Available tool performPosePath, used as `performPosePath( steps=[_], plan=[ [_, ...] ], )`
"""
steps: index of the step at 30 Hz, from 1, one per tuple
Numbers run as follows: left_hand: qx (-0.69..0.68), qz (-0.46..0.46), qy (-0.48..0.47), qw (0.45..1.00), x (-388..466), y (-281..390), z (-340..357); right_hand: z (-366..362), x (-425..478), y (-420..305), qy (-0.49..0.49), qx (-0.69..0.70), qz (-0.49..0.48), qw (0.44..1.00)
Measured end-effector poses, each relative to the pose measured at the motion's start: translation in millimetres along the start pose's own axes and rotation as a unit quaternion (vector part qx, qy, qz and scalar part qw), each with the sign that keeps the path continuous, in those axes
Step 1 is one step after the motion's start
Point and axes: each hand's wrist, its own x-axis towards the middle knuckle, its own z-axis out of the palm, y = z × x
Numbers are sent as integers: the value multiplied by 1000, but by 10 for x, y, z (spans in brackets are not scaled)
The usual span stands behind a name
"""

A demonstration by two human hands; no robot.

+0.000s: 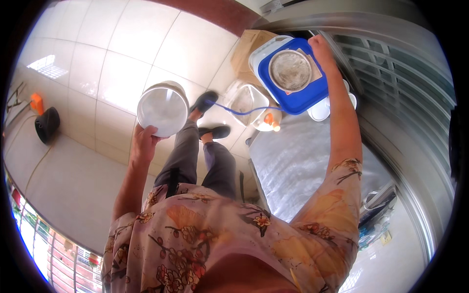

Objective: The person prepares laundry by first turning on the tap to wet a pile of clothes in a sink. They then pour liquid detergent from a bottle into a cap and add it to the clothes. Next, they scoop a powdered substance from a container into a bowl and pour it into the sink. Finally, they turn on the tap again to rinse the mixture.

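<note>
My left hand (pixel 144 141) holds a round white plastic tub (pixel 163 110) by its near side, thumb at the rim. The tub's wide round face is towards me; whether it holds anything cannot be told. On the right, my right hand (pixel 321 53) is closed at the far corner of a blue square plastic lid (pixel 298 104). A round, whitish-stained dish (pixel 290 70) lies on the lid, over a piece of cardboard (pixel 317 73). Beneath the lid shows a pale plastic container (pixel 256 55). A blue cord (pixel 242 112) runs from the lid's near edge towards my shoe.
Near my feet stand a cardboard box (pixel 243 55), a square whitish container (pixel 243 99) and an orange-capped bottle (pixel 270 120). White containers (pixel 319 111) sit beside a silvery covered surface (pixel 293 154). A louvred window or door (pixel 395 69) borders the right. A black object (pixel 47 124) is at far left.
</note>
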Motion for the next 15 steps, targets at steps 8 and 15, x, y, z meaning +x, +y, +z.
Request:
performPosePath(
  steps=[8, 15],
  plan=[
    [-9, -7, -1, 1000, -32, -86, -63, 190, 228, -645, -58, -168, 154, 972],
    [-5, -2, 22, 1000, -88, -54, -123, 237, 86, -489, 40, -141, 160, 976]
  ],
)
